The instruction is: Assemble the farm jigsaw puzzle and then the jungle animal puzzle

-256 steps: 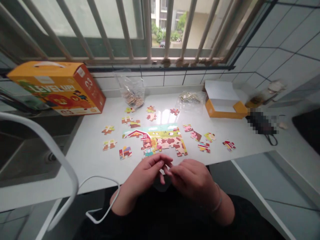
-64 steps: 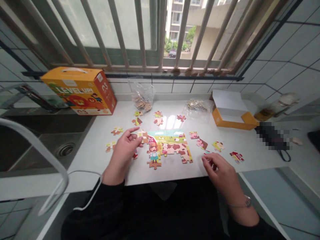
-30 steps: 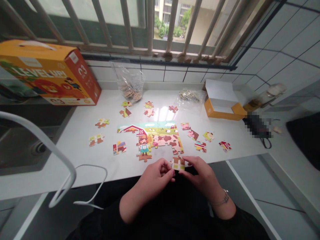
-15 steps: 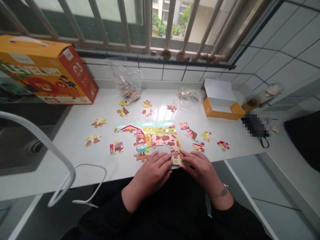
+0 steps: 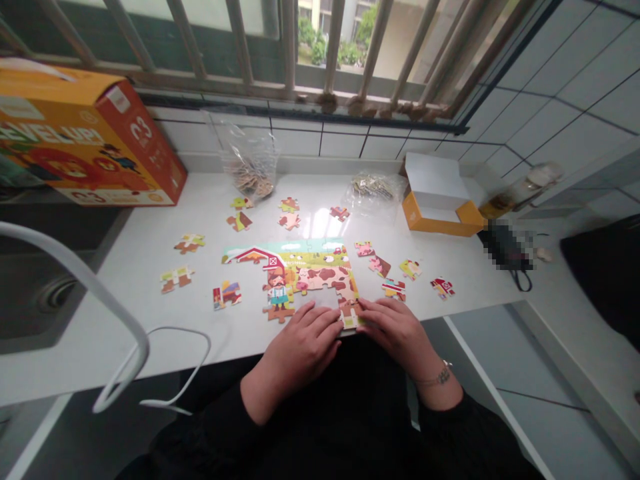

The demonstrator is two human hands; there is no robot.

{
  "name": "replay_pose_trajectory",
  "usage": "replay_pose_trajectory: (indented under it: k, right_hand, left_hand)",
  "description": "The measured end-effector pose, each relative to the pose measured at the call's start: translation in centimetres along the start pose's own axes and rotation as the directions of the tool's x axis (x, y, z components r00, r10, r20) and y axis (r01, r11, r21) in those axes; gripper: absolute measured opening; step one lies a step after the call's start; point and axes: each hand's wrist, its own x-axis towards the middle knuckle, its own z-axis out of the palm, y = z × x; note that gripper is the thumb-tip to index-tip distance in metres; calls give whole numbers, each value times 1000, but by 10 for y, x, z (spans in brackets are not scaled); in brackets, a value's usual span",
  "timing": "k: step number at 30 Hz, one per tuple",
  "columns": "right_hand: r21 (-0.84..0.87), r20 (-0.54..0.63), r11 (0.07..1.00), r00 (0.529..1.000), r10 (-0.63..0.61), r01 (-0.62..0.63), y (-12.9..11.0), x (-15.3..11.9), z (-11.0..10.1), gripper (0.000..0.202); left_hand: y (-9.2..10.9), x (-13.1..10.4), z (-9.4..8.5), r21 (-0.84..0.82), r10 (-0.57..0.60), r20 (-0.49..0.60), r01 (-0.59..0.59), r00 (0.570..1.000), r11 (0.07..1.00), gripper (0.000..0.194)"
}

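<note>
Loose pieces, left: face up, spread on the bench, probably for comparison.
Joined puzzle: flat, perhaps to keep tabs level.
Left hand: extended, fingers together, touching the corner piece.
Corner piece: at the joined puzzle's lower right, seemingly steadied both sides.
Right hand: at its right edge; pinching or not, we cannot tell.

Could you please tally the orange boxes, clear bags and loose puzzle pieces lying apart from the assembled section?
Loose puzzle pieces: 13
Clear bags: 2
Orange boxes: 2
Total: 17
</note>
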Motion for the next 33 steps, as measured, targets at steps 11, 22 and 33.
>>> replay_pose_trajectory:
  k: [11,22,33]
  right_hand:
    - [41,-51,998,998,-37,39,-4,7,-4,21]
    - [40,-1,999,1000,-19,19,-4,8,-9,21]
    - [42,10,999,1000,-18,17,-6,11,-11,15]
  left_hand:
    - [2,2,-4,39,7,45,-9,999,999,37]
    - [2,2,-4,28,-5,109,2,994,1000,48]
    - [4,8,-4,16,-28,142,26,990,1000,60]
